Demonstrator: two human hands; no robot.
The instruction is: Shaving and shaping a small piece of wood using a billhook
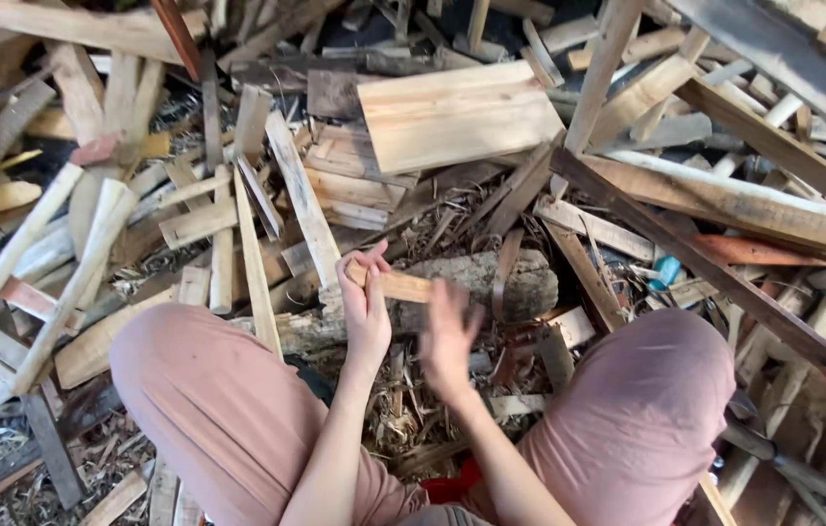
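Note:
My left hand [364, 302] grips one end of a short flat stick of pale wood [403, 285], held level in front of me. My right hand [447, 336] is blurred just below the stick's other end, fingers spread, and I cannot tell whether it touches the wood. Behind both hands lies a thick rough log [491, 282] on its side. My knees in pink trousers [208, 390] frame the hands on both sides.
Scrap wood is heaped all around: a wide pale board [457, 117] at the back, long slats [301, 195], round poles [72, 273] at the left, dark planks [725, 282] at the right. Shavings and splinters [403, 409] cover the ground between my legs. A red object [452, 482] shows below.

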